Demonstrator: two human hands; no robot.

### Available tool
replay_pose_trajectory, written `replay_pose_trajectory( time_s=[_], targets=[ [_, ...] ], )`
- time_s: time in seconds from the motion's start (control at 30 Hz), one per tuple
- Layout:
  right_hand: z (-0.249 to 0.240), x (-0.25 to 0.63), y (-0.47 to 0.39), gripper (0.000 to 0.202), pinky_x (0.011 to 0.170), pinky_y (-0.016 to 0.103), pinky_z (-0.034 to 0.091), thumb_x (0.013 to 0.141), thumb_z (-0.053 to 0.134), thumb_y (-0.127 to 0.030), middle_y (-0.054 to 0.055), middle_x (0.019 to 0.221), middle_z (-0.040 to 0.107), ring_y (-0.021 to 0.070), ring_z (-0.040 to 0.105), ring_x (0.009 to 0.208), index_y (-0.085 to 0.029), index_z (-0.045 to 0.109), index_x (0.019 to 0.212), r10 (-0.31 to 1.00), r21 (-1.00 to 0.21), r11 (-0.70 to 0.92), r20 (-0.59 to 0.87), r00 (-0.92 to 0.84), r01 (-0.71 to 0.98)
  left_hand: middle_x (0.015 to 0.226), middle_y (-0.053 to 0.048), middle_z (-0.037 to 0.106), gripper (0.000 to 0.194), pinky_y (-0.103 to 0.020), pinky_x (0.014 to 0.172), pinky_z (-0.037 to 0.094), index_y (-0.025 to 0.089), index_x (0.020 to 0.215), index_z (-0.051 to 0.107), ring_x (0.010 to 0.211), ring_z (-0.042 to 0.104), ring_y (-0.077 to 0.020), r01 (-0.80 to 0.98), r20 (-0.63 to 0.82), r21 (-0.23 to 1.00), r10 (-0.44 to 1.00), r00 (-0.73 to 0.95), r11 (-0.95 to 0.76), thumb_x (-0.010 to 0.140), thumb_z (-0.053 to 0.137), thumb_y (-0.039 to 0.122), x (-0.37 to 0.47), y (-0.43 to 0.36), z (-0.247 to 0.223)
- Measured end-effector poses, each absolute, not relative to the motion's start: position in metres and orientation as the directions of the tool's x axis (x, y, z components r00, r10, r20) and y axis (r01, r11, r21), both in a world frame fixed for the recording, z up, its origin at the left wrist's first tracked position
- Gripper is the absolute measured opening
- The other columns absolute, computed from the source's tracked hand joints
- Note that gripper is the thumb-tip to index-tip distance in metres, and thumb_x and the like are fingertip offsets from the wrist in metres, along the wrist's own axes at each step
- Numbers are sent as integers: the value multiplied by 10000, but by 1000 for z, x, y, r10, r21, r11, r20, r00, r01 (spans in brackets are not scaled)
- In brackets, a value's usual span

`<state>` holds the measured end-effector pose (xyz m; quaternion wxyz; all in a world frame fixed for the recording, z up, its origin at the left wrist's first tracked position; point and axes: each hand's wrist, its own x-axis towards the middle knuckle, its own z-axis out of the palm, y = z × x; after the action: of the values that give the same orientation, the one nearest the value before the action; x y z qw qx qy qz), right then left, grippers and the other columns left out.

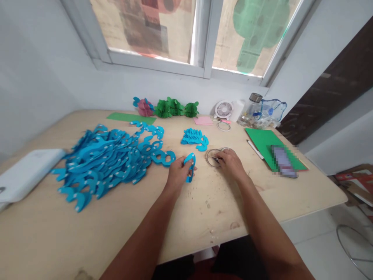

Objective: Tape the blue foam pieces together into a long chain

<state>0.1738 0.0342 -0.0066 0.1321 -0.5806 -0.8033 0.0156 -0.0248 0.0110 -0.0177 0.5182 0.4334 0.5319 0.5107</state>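
Note:
My left hand (178, 173) pinches a curved blue paper piece (190, 157) with white marks, held above the table near the middle. To its right, my right hand (229, 161) has its fingers together at a thin ring (210, 158) lying on the table; a small dark item shows at the fingertips, too small to name. A big heap of blue paper pieces (107, 159) spreads to the left, with a linked strip reaching toward my left hand. Beyond the hands sits a smaller blue bunch (192, 137).
Green and pink paper ornaments (174, 108) line the wall beside a small white fan (223, 110) and a bottle (250, 109). A green sheet (262, 144) carries a phone (284, 161) at right. A white case (32, 173) lies far left.

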Motion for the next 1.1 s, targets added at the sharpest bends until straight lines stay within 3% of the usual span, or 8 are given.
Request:
replay_pose_trajectory(
  time_s=[0.3, 0.77, 1.1],
  targets=[
    [-3, 170, 30, 235, 826, 292, 323, 858, 446, -185, 77, 900, 600, 202, 486, 929, -205, 645, 983, 952, -63, 283, 143, -272, 957, 488, -1, 586, 203, -191, 387, 338, 153, 611, 522, 378, 463, -77, -53, -123, 992, 989, -86, 119, 681, 579, 335, -25, 11, -14],
    [-6, 169, 33, 251, 754, 321, 325, 847, 434, -159, 110, 897, 608, 241, 513, 897, -182, 659, 955, 954, -94, 276, 152, -260, 957, 413, 24, 513, 213, -194, 394, 334, 159, 577, 532, 385, 457, -86, 12, -80, 997, 993, -87, 81, 710, 562, 323, -25, 9, -12],
    [-10, 171, 34, 235, 740, 310, 337, 835, 431, -153, 96, 908, 617, 225, 512, 890, -185, 650, 915, 959, -117, 260, 145, -243, 958, 467, 4, 559, 228, -196, 386, 333, 159, 570, 526, 385, 455, -84, 2, -79, 997, 994, -79, 79, 690, 579, 345, -25, 9, -13]
  ],
)
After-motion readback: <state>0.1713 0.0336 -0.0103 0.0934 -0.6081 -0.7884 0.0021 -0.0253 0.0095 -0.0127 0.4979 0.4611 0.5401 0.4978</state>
